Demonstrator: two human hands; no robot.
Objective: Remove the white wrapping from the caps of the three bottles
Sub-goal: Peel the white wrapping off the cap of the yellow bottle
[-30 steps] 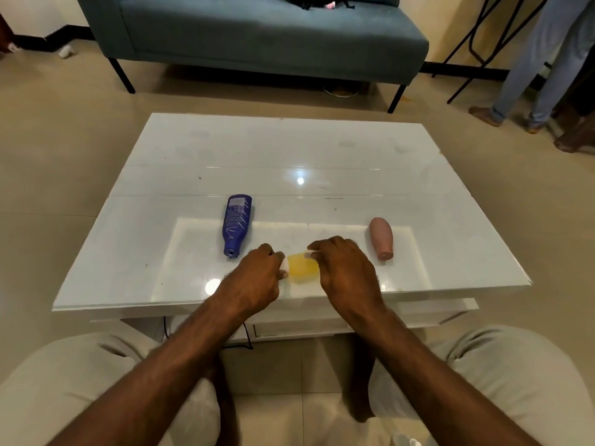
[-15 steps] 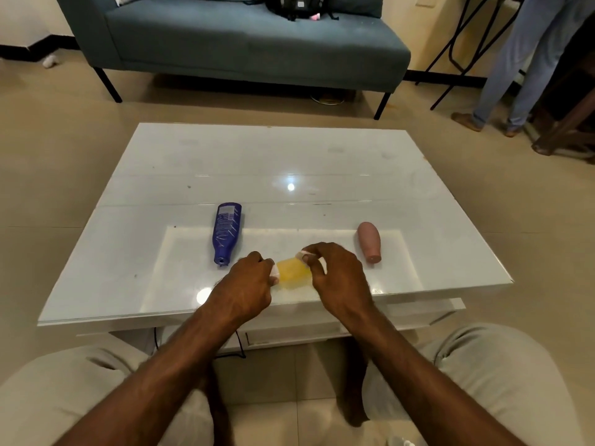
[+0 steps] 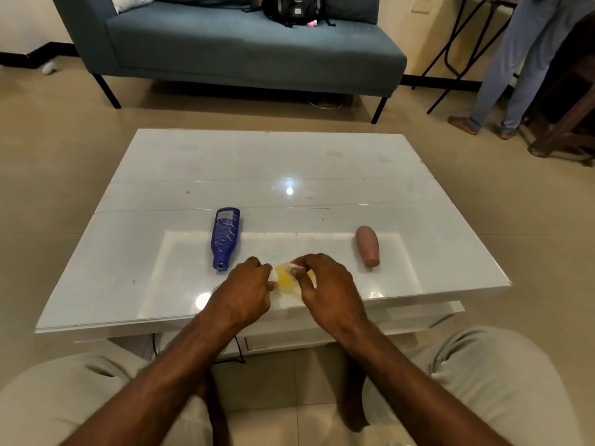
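Observation:
A small yellow bottle [image 3: 286, 278] lies near the front edge of the white glass table [image 3: 161, 194], between my two hands. My left hand [image 3: 244, 292] is closed around its cap end, where a bit of white wrapping [image 3: 273, 276] shows. My right hand [image 3: 325, 284] pinches a small white piece of wrapping [image 3: 295, 269] over the bottle's other side. A blue bottle [image 3: 225, 236] lies to the left, its cap end toward me. A pink bottle [image 3: 367, 245] lies to the right, cap end toward me. No white wrapping shows on either of those.
A blue sofa [image 3: 244, 49] with a black bag [image 3: 293, 8] stands behind the table. A person's legs [image 3: 508, 69] are at the far right beside dark wooden furniture [image 3: 566, 117]. My knees sit below the table's front edge.
The view has tilted up a little. My right fingers have lifted slightly off the yellow bottle with a white scrap pinched in them; my left hand stays on the cap end.

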